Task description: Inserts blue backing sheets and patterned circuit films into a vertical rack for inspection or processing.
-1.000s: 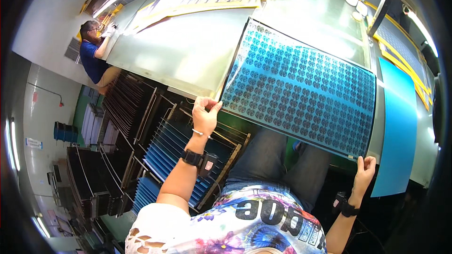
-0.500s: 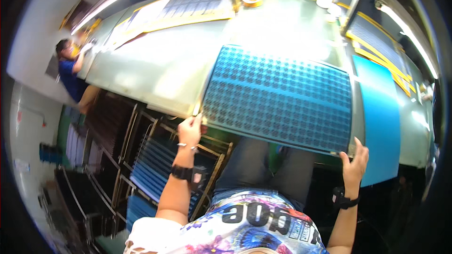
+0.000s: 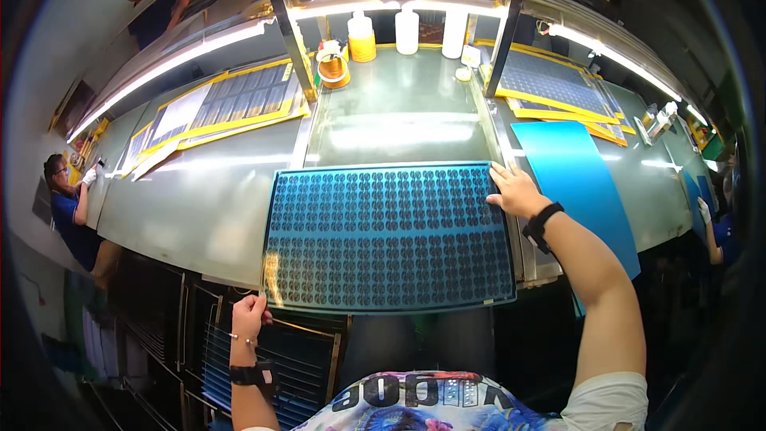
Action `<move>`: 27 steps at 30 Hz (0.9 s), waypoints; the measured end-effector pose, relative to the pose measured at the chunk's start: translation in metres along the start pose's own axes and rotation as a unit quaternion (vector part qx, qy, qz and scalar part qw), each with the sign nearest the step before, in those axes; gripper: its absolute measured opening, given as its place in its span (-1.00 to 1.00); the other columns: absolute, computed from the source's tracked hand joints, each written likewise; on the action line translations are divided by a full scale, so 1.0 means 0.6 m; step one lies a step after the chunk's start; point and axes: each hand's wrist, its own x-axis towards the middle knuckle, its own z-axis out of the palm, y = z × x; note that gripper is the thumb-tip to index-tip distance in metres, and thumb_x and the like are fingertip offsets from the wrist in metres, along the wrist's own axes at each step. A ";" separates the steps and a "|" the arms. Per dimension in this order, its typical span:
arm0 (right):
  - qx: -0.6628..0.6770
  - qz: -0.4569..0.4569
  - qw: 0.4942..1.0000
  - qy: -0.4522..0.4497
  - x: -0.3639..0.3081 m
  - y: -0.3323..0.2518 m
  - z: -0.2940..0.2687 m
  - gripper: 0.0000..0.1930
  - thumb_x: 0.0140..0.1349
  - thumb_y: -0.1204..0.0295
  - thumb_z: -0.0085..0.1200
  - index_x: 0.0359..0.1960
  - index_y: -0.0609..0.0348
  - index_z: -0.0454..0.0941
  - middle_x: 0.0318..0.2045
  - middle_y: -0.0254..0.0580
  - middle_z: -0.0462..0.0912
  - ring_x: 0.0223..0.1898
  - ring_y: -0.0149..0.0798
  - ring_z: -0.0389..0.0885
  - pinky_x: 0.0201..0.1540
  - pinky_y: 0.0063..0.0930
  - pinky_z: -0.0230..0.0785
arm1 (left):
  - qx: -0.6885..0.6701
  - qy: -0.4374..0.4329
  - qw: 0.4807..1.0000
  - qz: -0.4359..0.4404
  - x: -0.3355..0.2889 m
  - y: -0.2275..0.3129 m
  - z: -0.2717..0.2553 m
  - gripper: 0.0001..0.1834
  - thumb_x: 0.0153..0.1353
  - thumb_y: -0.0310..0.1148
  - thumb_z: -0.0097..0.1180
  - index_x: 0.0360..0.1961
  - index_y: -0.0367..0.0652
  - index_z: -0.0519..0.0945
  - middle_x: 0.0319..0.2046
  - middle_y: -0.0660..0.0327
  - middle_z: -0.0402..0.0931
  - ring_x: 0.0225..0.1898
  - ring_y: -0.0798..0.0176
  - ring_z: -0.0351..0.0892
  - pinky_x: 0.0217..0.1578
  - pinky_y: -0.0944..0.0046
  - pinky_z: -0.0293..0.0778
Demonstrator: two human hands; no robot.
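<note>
A blue panel (image 3: 387,231) with rows of small dark round patterns lies on the worktable, its near edge reaching past the table's front edge. My left hand (image 3: 249,315) is closed at the panel's near left corner, with thumb and fingers pinching it. At the far right corner, my right hand (image 3: 515,187) rests with its fingers stretched out and apart, touching the panel's edge. A plain blue sheet (image 3: 570,183) lies on the table just right of my right hand.
Yellow-edged sheets (image 3: 231,104) lie at the back left, and more yellow-edged sheets (image 3: 558,84) at the back right. White bottles (image 3: 407,32) and an orange spool (image 3: 333,70) stand behind. A slotted rack (image 3: 271,359) is below. A co-worker (image 3: 72,207) works at the far left.
My right hand has gone from the panel's near right corner to its far right corner. The left hand stays at the near left corner. The view has turned and levelled.
</note>
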 end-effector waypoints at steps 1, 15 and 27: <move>-0.012 0.025 0.999 -0.021 0.017 0.005 0.000 -0.33 0.10 0.03 0.02 0.18 0.15 0.21 0.23 -0.16 0.17 0.26 0.06 0.06 0.21 -0.08 0.02 | 0.025 -0.003 1.000 -0.014 0.004 0.001 -0.005 -0.71 0.10 -0.30 0.13 -0.64 -0.25 0.43 -0.78 0.22 0.40 -0.77 0.37 0.38 -0.71 0.37 0.34; 0.019 -0.004 0.999 -0.029 0.021 0.001 0.000 -0.25 0.10 0.02 0.00 0.23 0.21 0.08 0.31 -0.19 -0.02 0.29 0.04 -0.02 0.23 0.04 -0.06 | 0.563 -0.004 0.784 0.261 0.285 0.188 0.148 -0.24 0.19 0.19 -0.27 0.27 -0.11 0.09 0.31 0.24 -0.05 0.35 0.17 -0.21 0.26 -0.10 -0.21; 0.081 -0.054 0.994 0.041 -0.197 -0.086 -0.008 -0.25 0.02 0.03 0.06 0.16 0.28 0.20 0.26 -0.08 0.12 0.29 0.11 -0.02 0.24 0.05 -0.12 | 0.537 0.028 0.820 0.199 0.299 0.188 0.175 -0.23 0.21 0.21 -0.38 0.29 -0.10 0.01 0.34 0.22 -0.15 0.36 0.20 -0.23 0.27 -0.08 -0.21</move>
